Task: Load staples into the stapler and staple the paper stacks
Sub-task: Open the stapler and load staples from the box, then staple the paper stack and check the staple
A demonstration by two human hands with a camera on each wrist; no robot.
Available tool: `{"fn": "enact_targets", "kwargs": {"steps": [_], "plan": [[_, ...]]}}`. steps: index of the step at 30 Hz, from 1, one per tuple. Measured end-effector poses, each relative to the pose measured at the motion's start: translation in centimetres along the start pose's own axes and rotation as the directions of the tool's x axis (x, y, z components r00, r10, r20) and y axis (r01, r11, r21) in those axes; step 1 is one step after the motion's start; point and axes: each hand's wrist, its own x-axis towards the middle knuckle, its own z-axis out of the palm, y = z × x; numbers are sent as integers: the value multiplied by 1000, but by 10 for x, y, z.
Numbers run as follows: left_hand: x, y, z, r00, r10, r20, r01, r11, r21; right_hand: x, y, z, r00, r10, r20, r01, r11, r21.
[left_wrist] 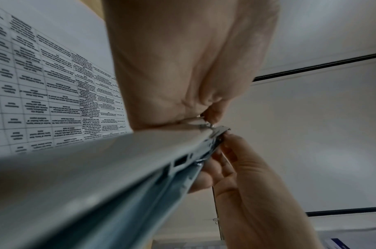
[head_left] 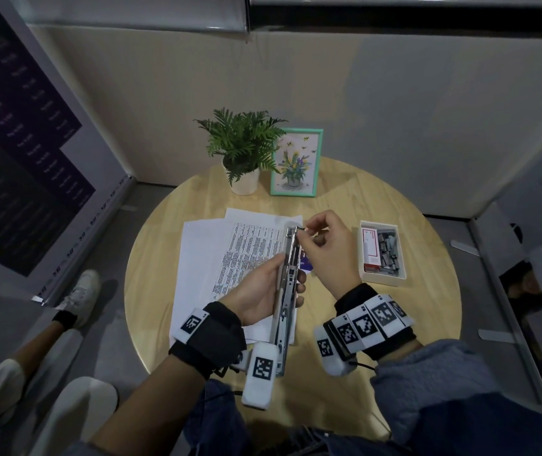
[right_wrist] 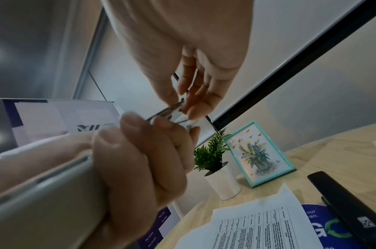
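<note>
A long stapler (head_left: 287, 274) is swung open, its metal magazine facing up. My left hand (head_left: 291, 291) grips it around the middle and holds it above the printed paper stacks (head_left: 249, 248). Its pale cover (left_wrist: 97, 168) shows close up in the left wrist view. My right hand (head_left: 302, 230) is at the magazine's far end, where thumb and forefinger pinch a small metal part (right_wrist: 178, 105). What exactly that part is cannot be made out. Loose staple strips (head_left: 389, 251) and a red-and-white staple box (head_left: 371, 250) lie in a white tray (head_left: 383, 281) to the right.
The round wooden table (head_left: 394, 324) also carries a potted plant (head_left: 243, 153) and a teal picture frame (head_left: 295, 162) at the back. A purple card (head_left: 305, 262) lies under the stapler. A black stapler part (right_wrist: 342, 205) rests beside that card. A person's shoe (head_left: 82, 291) is on the floor to the left.
</note>
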Motion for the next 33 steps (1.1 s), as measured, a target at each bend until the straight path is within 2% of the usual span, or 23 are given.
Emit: {"fn": "enact_targets", "kwargs": {"steps": [2,4,5,7,9,10,11,12,14,15,17,19,22,23,25,26,28,30,33], "plan": [[1,-4,-4,999,27,-22,-27,1000,-13,-1,1,-2,1000,26,-1,-26,1000,4],[3,-5,-10,994,69,-84,-71,997,-24,-8,0,-6,988,106,112,-107,994,5],[5,-4,-14,989,93,-120,-98,994,-39,-14,0,-8,965,165,204,-166,986,-15],[8,-1,-23,970,138,-200,-160,983,-94,-31,1,-10,869,287,402,-256,958,-131],[12,1,-30,940,180,-289,-234,958,-165,-48,4,-7,729,398,556,-281,916,-286],[14,2,-33,924,193,-329,-262,948,-182,-55,6,-5,673,422,607,-295,906,-303],[15,3,-34,913,201,-355,-282,940,-192,-60,9,-3,655,420,629,-314,907,-279],[15,3,-36,900,218,-378,-303,935,-184,-62,11,-1,673,404,620,-321,914,-247],[13,2,-39,871,276,-407,-356,925,-132,-62,11,-1,757,335,561,-270,942,-198],[12,1,-41,854,320,-411,-379,923,-69,-60,9,-2,794,297,530,-237,955,-180],[12,-6,-44,822,415,-389,-374,910,180,-55,5,-4,843,248,477,-211,969,-131],[15,-14,-44,835,448,-319,-320,867,382,-46,5,-5,889,266,372,-265,963,-56],[16,-21,-34,886,396,-240,-257,852,456,-29,15,-2,943,308,128,-310,951,-1],[16,-21,-30,897,389,-207,-254,841,478,-24,16,1,941,334,59,-336,941,29],[18,-19,-17,925,366,-102,-236,764,601,-12,14,6,894,447,-1,-440,881,176],[18,-19,-12,936,349,-46,-242,733,636,-4,14,8,858,514,3,-496,825,270],[18,-20,-4,954,298,17,-242,739,629,11,18,10,776,629,48,-576,677,458],[20,-22,-5,968,252,15,-209,767,606,20,25,11,698,707,115,-653,564,505],[27,-24,-12,974,225,-32,-168,807,567,25,32,14,656,735,174,-697,501,513]]}}
